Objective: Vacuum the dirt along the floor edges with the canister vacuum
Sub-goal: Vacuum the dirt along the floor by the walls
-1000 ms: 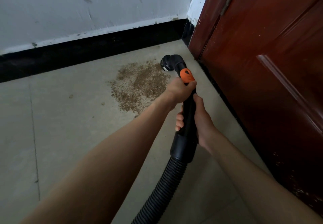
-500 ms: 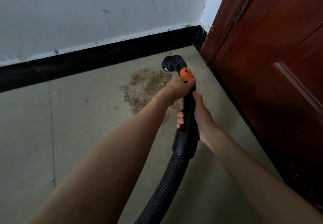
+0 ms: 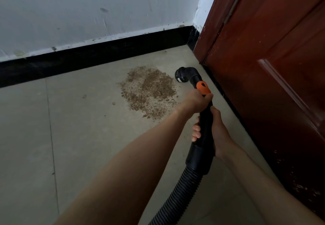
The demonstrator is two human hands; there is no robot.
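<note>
A patch of brown dirt (image 3: 151, 91) lies on the beige floor near the corner. The black vacuum handle (image 3: 205, 119) with an orange slider (image 3: 203, 87) ends in a bent open nozzle (image 3: 184, 75) just right of the dirt, close to the door. My left hand (image 3: 197, 101) grips the handle just below the orange part. My right hand (image 3: 214, 133) grips it lower down, above the ribbed black hose (image 3: 177, 196) that runs off the bottom edge. The canister is out of view.
A white wall with a black skirting board (image 3: 98, 56) runs along the back. A dark red wooden door (image 3: 272, 84) closes off the right side. Two small crumbs (image 3: 114, 103) lie left of the dirt patch. Floor tiles stretch to the left.
The view has shifted, so the corner and dirt sit farther right. The nozzle now stands off the dirt's right edge, nearer the door. Both hands keep their grip.
</note>
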